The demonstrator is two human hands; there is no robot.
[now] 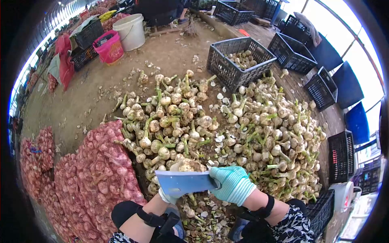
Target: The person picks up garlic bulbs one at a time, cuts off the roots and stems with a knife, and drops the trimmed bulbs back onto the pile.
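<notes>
My right hand (231, 184), in a white and teal striped glove, is closed around a wide-bladed knife (182, 182). The blade points left across the front of my left hand (168, 197) and hides most of it. Just above the blade's upper edge shows a large, soil-stained garlic bulb (188, 165), which my left hand grips from behind the knife. Beyond both hands lies a heap of garlic with green stems (174, 109). To the right spreads a second heap of garlic bulbs (279, 133), many with short stems.
Full red mesh sacks of garlic (101, 166) lie at my left. A black plastic crate (241, 65) with some bulbs stands between the heaps at the back. Farther off are a white bucket (129, 32) and a pink bucket (108, 47). Trimmings (206, 220) litter the ground between my feet.
</notes>
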